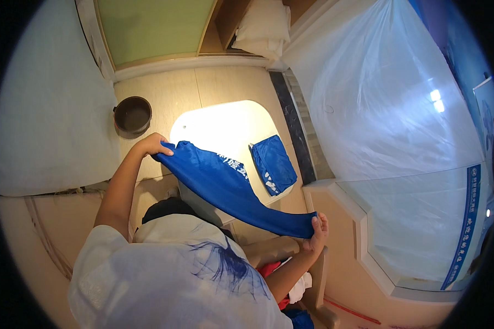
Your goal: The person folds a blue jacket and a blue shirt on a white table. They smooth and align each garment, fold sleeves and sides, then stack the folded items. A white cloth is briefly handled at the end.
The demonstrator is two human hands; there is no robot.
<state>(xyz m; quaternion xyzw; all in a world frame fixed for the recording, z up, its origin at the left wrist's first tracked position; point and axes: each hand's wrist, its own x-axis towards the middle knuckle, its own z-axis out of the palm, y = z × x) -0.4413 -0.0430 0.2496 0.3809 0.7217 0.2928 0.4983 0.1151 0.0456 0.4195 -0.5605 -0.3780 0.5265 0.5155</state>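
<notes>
A long blue cloth (214, 186) with white printed characters stretches between my hands, sagging a little in the middle. My left hand (152, 145) pinches its far left end, thumb on top. At its near right end, the fingers of my right hand (319, 233) are closed on the other corner. Beneath and beyond the cloth is a white table (219, 120) with rounded corners, brightly lit. On the table's right part lies a folded blue cloth (274, 164) with white printing along its edge. Whether the held cloth touches the table cannot be told.
A dark round bin (133, 116) stands on the floor at left. Red and white cloths (299, 286) lie in a seat beside my right forearm. White plastic sheeting (379, 98) hangs at right. White bundled bedding (263, 27) rests in a shelf at the back.
</notes>
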